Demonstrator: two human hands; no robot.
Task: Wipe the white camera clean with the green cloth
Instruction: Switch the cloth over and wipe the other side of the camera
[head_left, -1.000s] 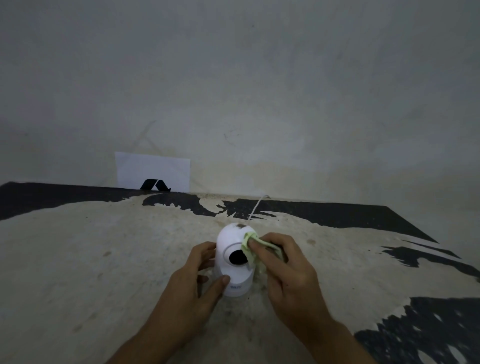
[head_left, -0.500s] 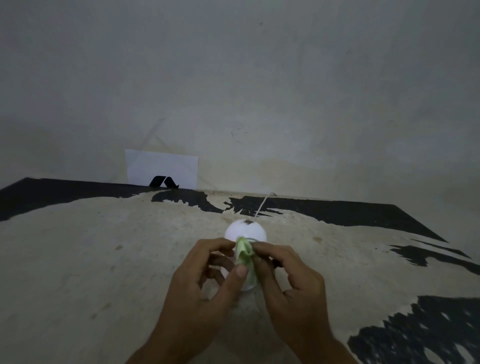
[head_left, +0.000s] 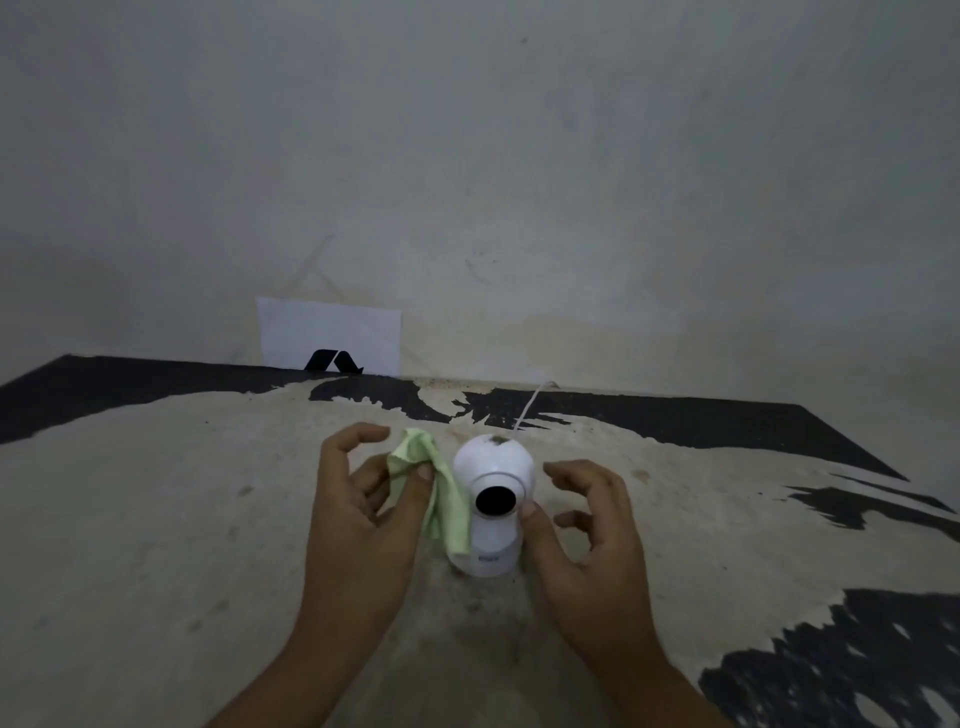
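**Cloth in the left hand, thumb of the right on the camera**

The white camera (head_left: 492, 512) stands upright at the centre of the worn tabletop (head_left: 156, 519), a smooth glossy ball head on a short cylindrical base, its round black lens facing the viewer. A thin white cable (head_left: 531, 408) runs from behind it toward 12 o'clock. The tabletop is rough and pale where its black coating has peeled away in ragged patches.

The left hand (head_left: 363, 512), at the camera's 9 o'clock, pinches the green cloth (head_left: 441, 493) between thumb and fingers; the soft, crumpled cloth hangs down and touches the camera's left side. The right hand (head_left: 587, 530), at 3 o'clock, has its fingers spread and curled, holding nothing (only the thumb tip touches the camera body).

At 11 o'clock a flat white card (head_left: 330, 335) with a black mark leans against the mottled plaster wall (head_left: 519, 156).
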